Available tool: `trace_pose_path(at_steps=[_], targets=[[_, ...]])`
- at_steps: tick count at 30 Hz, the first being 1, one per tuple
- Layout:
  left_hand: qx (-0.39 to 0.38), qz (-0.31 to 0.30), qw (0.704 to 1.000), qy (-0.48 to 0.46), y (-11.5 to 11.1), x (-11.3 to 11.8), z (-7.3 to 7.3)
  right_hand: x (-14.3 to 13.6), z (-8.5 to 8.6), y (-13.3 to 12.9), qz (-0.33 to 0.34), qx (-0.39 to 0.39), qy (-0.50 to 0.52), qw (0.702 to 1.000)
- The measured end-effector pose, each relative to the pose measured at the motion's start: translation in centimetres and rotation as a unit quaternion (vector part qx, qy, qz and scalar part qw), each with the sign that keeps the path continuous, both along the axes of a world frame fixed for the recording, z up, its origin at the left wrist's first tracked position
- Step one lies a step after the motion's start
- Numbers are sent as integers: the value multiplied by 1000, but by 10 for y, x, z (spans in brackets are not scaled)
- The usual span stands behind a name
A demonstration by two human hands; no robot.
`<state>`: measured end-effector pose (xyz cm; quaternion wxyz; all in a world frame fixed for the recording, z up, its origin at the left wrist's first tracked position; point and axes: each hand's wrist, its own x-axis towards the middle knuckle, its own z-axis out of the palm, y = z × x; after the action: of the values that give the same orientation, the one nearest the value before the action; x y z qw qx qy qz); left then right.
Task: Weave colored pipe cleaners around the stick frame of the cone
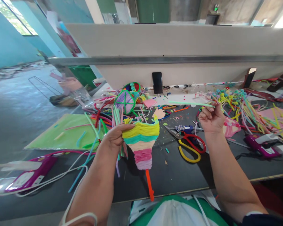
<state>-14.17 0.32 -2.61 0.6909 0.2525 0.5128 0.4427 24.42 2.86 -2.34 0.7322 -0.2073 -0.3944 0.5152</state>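
My left hand [114, 136] grips the upper left edge of a fan-shaped pipe-cleaner craft [141, 142]. Its bands run yellow, teal, cream, pink and lilac downward, and an orange-red stem [149, 185] hangs from its narrow end. Behind that hand, several pale pipe cleaners [118, 114] stick up; whether the hand also holds them I cannot tell. Off to the right, my right hand [212, 118] pinches the end of a light green pipe cleaner [188, 103], which stretches leftward above the table. Scissors [182, 138] with one red and one yellow handle lie open between my hands.
A black phone [157, 82] leans on the white partition [191, 73]. Tangled coloured pipe cleaners [238, 103] cover the right side. Green sheets [68, 133] lie at left. Purple power strips with cables [35, 174] sit on both sides. A round purple-green craft [124, 102] stands behind.
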Motion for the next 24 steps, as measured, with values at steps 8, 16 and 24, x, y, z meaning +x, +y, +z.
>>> trace_pose_path(at_steps=[8,16,24], targets=[[-3,0,1000,-2,1,-1,0,-5,-4,0,17,-20,-17,1000],[7,-45,999,3,-1,0,1,-20,-9,2,182,-94,223,953],[-22,-33,999,4,-1,1,2,-17,8,-11,178,-105,178,962]])
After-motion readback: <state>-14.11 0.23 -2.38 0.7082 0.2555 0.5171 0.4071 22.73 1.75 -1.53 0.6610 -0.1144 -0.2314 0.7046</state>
